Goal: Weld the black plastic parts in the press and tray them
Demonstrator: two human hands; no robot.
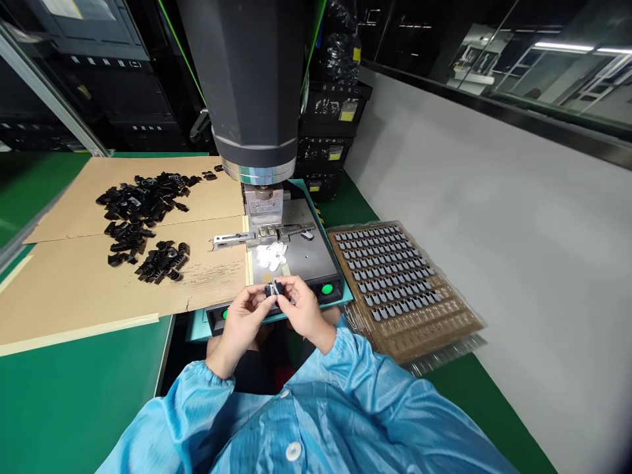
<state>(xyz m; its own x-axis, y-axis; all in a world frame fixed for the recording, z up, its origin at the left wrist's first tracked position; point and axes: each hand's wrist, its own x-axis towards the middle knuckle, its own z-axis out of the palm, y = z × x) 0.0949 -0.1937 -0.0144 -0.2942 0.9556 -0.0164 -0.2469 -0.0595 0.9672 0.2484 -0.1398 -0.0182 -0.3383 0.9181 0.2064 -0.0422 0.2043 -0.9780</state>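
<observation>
Fingertips of your left hand [243,318] and right hand [302,309] pinch one small black plastic part [274,288] between them, just above the grey metal press plate's [309,257] front edge.

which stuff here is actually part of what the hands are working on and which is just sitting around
In hand:
- small black part, pinched between left hand and right hand
- press plate just beyond the hands
- white pieces on the plate

Lying about:
- loose black parts on cardboard
- tray of dark parts
- stacked black boxes behind
</observation>
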